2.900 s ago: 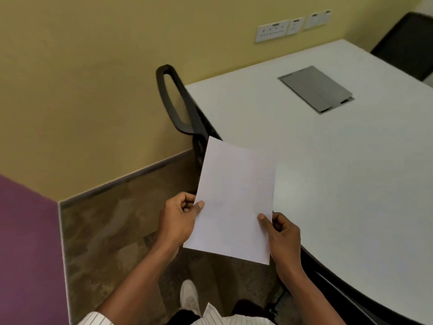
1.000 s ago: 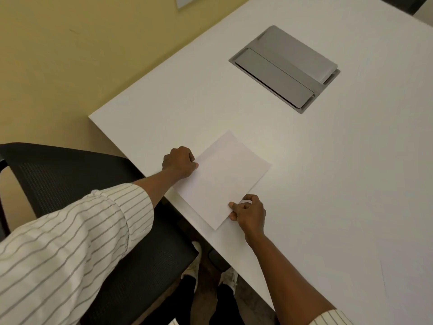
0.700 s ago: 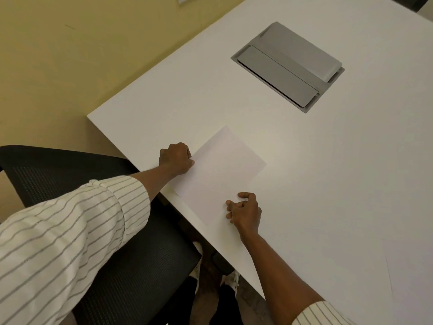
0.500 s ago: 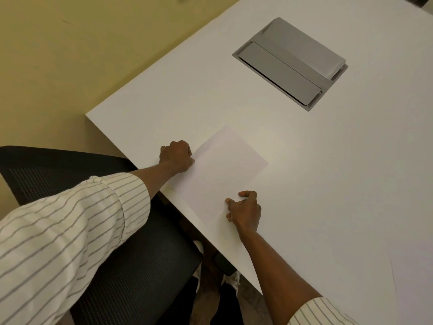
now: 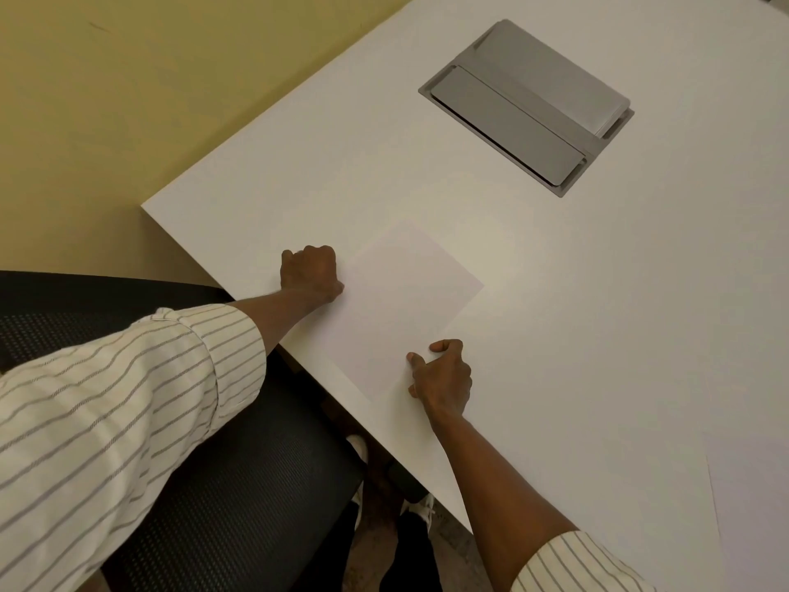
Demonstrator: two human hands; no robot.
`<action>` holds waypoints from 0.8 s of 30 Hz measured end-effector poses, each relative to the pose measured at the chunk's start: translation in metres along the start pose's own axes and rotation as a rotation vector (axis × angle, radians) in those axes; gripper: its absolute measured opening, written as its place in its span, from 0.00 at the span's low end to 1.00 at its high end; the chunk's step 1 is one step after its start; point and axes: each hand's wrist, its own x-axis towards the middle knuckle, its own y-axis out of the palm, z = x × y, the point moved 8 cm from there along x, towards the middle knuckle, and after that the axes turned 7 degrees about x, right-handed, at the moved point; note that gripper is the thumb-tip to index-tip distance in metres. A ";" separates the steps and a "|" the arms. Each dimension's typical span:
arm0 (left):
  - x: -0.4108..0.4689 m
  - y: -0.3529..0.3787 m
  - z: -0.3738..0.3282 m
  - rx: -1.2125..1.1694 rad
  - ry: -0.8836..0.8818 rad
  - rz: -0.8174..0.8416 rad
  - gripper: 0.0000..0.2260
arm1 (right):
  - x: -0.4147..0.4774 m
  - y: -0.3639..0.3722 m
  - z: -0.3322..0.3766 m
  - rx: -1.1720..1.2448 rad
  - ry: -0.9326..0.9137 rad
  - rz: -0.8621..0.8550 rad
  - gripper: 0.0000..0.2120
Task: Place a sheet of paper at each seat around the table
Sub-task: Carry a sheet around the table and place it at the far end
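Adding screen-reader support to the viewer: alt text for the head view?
A white sheet of paper lies flat on a white table near its edge, in front of a black mesh chair. The left hand and right hand rest at its opposite sides, fingers curled. A grey hatch is set into the tabletop beyond.

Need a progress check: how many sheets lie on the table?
2: one sheet between left hand and right hand, second sheet faint at lower right. More may be off-view.
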 end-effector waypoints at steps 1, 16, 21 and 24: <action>0.000 -0.001 -0.001 0.010 -0.004 -0.003 0.11 | 0.000 0.001 0.000 -0.007 -0.005 0.001 0.17; 0.014 0.003 0.008 0.010 -0.047 -0.019 0.15 | 0.008 0.008 0.000 -0.064 -0.040 -0.005 0.17; 0.016 0.007 0.009 -0.004 -0.059 -0.028 0.16 | 0.011 0.008 -0.001 -0.076 -0.039 -0.007 0.17; 0.016 0.008 0.009 -0.010 -0.068 -0.028 0.15 | 0.011 0.008 -0.002 -0.079 -0.052 -0.016 0.16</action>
